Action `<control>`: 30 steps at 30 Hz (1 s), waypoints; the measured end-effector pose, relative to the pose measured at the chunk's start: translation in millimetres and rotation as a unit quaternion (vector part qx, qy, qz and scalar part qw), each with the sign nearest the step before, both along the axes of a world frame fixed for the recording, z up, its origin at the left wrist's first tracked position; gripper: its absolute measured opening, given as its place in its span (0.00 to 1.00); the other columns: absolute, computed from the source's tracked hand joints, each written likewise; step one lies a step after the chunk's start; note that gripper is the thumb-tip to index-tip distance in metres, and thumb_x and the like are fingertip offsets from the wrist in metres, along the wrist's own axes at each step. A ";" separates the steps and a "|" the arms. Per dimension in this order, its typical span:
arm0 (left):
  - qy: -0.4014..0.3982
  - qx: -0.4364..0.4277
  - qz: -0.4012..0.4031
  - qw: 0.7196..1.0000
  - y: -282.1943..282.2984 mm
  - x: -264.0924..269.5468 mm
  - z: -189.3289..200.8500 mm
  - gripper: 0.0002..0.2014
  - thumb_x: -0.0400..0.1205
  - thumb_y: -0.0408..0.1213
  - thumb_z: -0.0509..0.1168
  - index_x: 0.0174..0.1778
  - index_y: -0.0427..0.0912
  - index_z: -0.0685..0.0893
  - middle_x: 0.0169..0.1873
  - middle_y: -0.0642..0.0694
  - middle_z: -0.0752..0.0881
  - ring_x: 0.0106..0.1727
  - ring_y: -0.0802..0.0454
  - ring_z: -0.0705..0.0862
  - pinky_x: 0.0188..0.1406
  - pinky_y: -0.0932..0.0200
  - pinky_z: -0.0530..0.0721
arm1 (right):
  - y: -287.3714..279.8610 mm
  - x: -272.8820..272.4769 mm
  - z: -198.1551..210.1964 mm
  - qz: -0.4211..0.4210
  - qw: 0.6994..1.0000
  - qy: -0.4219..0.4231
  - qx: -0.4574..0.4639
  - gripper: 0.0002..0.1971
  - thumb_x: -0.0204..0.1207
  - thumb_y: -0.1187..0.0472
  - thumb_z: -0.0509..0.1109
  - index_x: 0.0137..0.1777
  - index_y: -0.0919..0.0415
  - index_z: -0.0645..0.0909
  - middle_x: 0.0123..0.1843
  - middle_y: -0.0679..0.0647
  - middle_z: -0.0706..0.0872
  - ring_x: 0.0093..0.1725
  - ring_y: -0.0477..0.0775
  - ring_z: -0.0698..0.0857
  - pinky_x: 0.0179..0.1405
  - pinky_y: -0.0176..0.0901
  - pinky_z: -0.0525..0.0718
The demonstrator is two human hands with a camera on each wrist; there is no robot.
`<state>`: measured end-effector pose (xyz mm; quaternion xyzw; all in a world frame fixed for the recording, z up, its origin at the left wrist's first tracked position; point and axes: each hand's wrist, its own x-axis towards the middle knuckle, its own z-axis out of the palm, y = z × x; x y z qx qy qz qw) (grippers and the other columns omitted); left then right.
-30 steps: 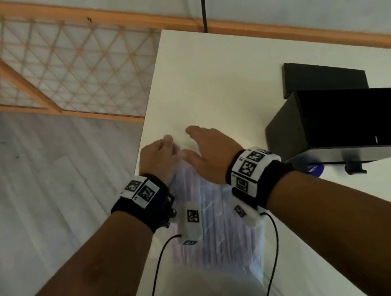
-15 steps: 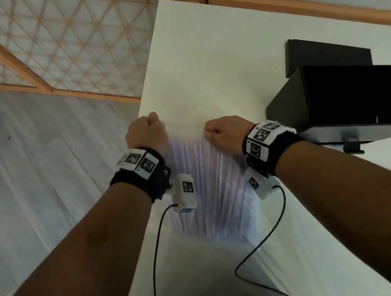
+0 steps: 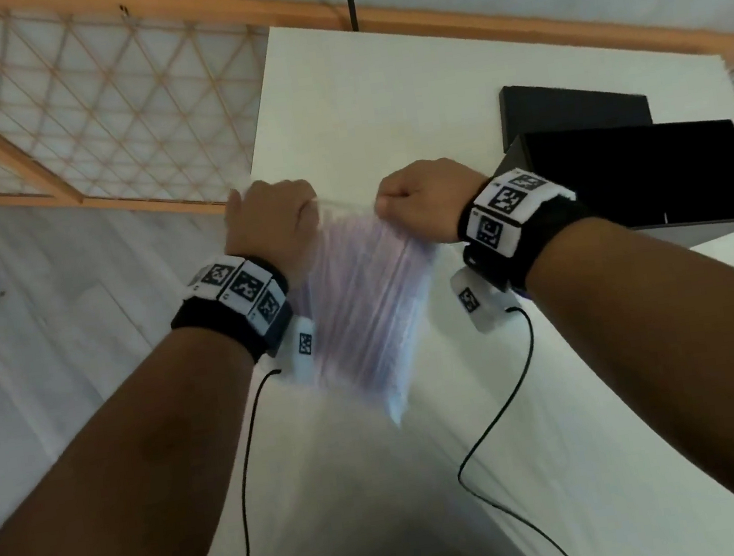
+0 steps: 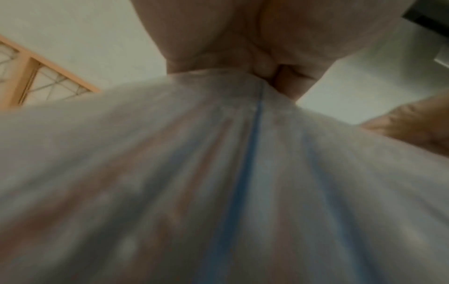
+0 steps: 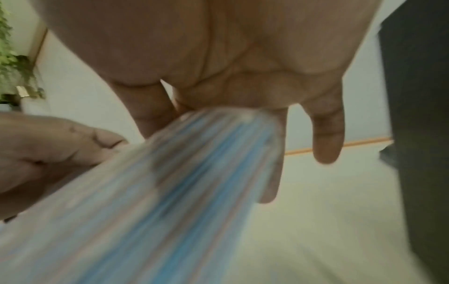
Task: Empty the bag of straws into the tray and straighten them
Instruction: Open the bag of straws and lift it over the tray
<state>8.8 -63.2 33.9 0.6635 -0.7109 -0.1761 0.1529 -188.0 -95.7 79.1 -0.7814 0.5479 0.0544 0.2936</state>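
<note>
- The left hand (image 3: 272, 225) and right hand (image 3: 423, 205) are each pinching a top corner of the bag of straws (image 3: 359, 306), grips closed on plastic.
- The bag is hanging above the white bench (image 3: 379, 103), left of the black tray (image 3: 636, 177).

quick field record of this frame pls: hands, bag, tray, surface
left hand: grips the bag's top edge, left corner
right hand: grips the top edge, right corner
bag: clear, held between both hands, top stretched between them, lower end hanging toward the person; blurred
straws: in the bag, blue and pink stripes
tray: black, on the table right of the hands; contents not visible
table: white
</note>
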 end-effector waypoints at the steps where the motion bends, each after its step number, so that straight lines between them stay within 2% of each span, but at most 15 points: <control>1: 0.011 -0.013 0.012 1.000 -4.2 3.2 1.4 0.12 0.83 0.38 0.53 0.34 0.44 0.74 0.28 0.52 0.73 0.40 0.41 0.76 0.63 0.37 0.74 | -1.5 -7.4 7.8 -0.019 1.000 0.016 -0.005 0.12 0.84 0.55 0.60 0.52 0.53 0.86 0.49 0.49 0.85 0.51 0.54 0.81 0.49 0.41 0.73; 3: 0.038 -0.035 0.026 0.998 -9.4 3.3 7.1 0.12 0.83 0.38 0.54 0.34 0.44 0.74 0.26 0.54 0.71 0.40 0.42 0.75 0.63 0.34 0.75 | -1.3 -19.9 20.5 -0.069 0.997 0.042 -0.001 0.13 0.80 0.62 0.62 0.53 0.58 0.89 0.45 0.51 0.88 0.45 0.57 0.85 0.44 0.41 0.79; 5: 0.061 -0.062 0.025 0.996 -11.9 -4.9 14.7 0.11 0.82 0.39 0.51 0.34 0.45 0.71 0.27 0.54 0.70 0.41 0.44 0.72 0.62 0.32 0.75 | 3.0 -26.6 32.2 -0.120 0.992 0.037 0.002 0.14 0.76 0.68 0.62 0.46 0.61 0.90 0.35 0.55 0.91 0.34 0.58 0.90 0.37 0.45 0.90; 8: 0.092 -0.083 0.020 0.992 -14.8 -24.4 29.7 0.09 0.82 0.39 0.50 0.38 0.45 0.72 0.34 0.49 0.75 0.46 0.45 0.70 0.64 0.30 0.74 | 10.0 -39.9 50.0 -0.185 0.982 -0.016 -0.035 0.12 0.71 0.69 0.64 0.37 0.61 0.90 0.30 0.56 0.91 0.32 0.53 0.92 0.40 0.50 0.93; 10: 0.117 -0.119 0.012 0.986 -14.3 -35.9 42.0 0.10 0.82 0.39 0.49 0.38 0.45 0.73 0.36 0.48 0.78 0.48 0.43 0.72 0.62 0.34 0.75 | 13.4 -50.9 60.8 -0.226 0.967 -0.084 -0.086 0.11 0.71 0.67 0.65 0.40 0.59 0.90 0.32 0.53 0.91 0.35 0.54 0.92 0.42 0.52 0.93; 12: 0.135 -0.165 -0.007 0.977 -10.8 -45.5 51.7 0.12 0.82 0.38 0.50 0.40 0.42 0.78 0.38 0.45 0.81 0.52 0.39 0.76 0.59 0.40 0.76 | 19.0 -61.8 67.3 -0.282 0.937 -0.173 -0.109 0.09 0.73 0.62 0.69 0.51 0.57 0.87 0.37 0.52 0.90 0.35 0.55 0.92 0.39 0.55 0.93; 14: 0.133 -0.202 -0.026 0.970 -3.2 -53.6 53.8 0.13 0.83 0.35 0.52 0.44 0.37 0.81 0.40 0.43 0.83 0.54 0.38 0.77 0.56 0.44 0.74 | 28.4 -67.9 69.2 -0.344 0.902 -0.256 -0.046 0.15 0.74 0.58 0.72 0.60 0.60 0.81 0.42 0.57 0.89 0.32 0.58 0.92 0.33 0.59 0.92; 15: 0.125 -0.208 -0.036 0.969 1.5 -57.2 51.4 0.13 0.83 0.34 0.53 0.45 0.36 0.83 0.42 0.41 0.84 0.55 0.36 0.78 0.56 0.45 0.74 | 33.9 -68.3 68.0 -0.359 0.893 -0.273 -0.001 0.16 0.75 0.56 0.72 0.60 0.62 0.80 0.43 0.61 0.89 0.32 0.60 0.92 0.33 0.61 0.92; 18: 0.098 -0.187 -0.073 0.975 14.9 -66.9 40.8 0.16 0.82 0.35 0.52 0.49 0.33 0.84 0.46 0.36 0.86 0.57 0.32 0.79 0.59 0.43 0.75 | 49.3 -63.9 57.8 -0.347 0.903 -0.244 0.061 0.16 0.79 0.49 0.68 0.54 0.63 0.80 0.45 0.65 0.90 0.32 0.62 0.92 0.37 0.64 0.92; 22: 0.142 -0.175 -0.078 0.971 19.7 -76.2 49.9 0.14 0.80 0.33 0.61 0.59 0.34 0.84 0.60 0.38 0.84 0.65 0.41 0.76 0.66 0.50 0.76 | 54.0 -54.8 45.2 -0.336 0.910 -0.239 0.035 0.15 0.84 0.48 0.61 0.58 0.59 0.77 0.53 0.60 0.86 0.39 0.61 0.92 0.34 0.54 0.93; 25: 0.187 -0.241 -0.007 0.952 20.9 -67.2 68.2 0.20 0.78 0.35 0.67 0.67 0.34 0.80 0.71 0.36 0.75 0.72 0.44 0.74 0.72 0.57 0.75 | 54.4 -56.8 45.1 -0.338 0.908 -0.246 0.027 0.14 0.85 0.49 0.59 0.57 0.59 0.77 0.54 0.59 0.85 0.41 0.62 0.92 0.36 0.55 0.93; 27: 0.150 -0.288 0.114 0.939 19.1 -50.7 71.5 0.26 0.82 0.43 0.66 0.74 0.36 0.75 0.75 0.33 0.70 0.75 0.37 0.71 0.74 0.51 0.70 | 54.9 -61.4 45.7 -0.346 0.905 -0.247 0.024 0.13 0.85 0.50 0.58 0.54 0.58 0.78 0.52 0.59 0.86 0.39 0.62 0.93 0.40 0.59 0.93; 28: 0.146 -0.265 0.177 0.937 18.3 -43.1 71.7 0.30 0.83 0.49 0.63 0.80 0.39 0.70 0.79 0.33 0.67 0.78 0.35 0.68 0.75 0.48 0.67 | 55.4 -63.5 46.0 -0.349 0.903 -0.248 0.023 0.14 0.85 0.50 0.57 0.53 0.58 0.79 0.51 0.59 0.87 0.38 0.61 0.93 0.42 0.60 0.93; 29: 0.183 -0.204 0.231 0.934 16.1 -36.5 69.0 0.35 0.84 0.57 0.59 0.85 0.43 0.64 0.83 0.35 0.63 0.81 0.35 0.66 0.79 0.44 0.63 | 56.3 -65.0 46.6 -0.350 0.902 -0.252 0.024 0.14 0.85 0.50 0.56 0.52 0.58 0.79 0.50 0.60 0.88 0.37 0.61 0.93 0.42 0.61 0.93; 30: 0.265 -0.102 0.276 0.918 14.2 -33.9 65.2 0.39 0.83 0.66 0.54 0.87 0.49 0.59 0.86 0.39 0.60 0.84 0.36 0.63 0.82 0.39 0.61 | 57.5 -65.9 47.7 -0.350 0.901 -0.255 0.025 0.14 0.85 0.50 0.56 0.52 0.57 0.79 0.49 0.62 0.88 0.36 0.61 0.93 0.41 0.62 0.92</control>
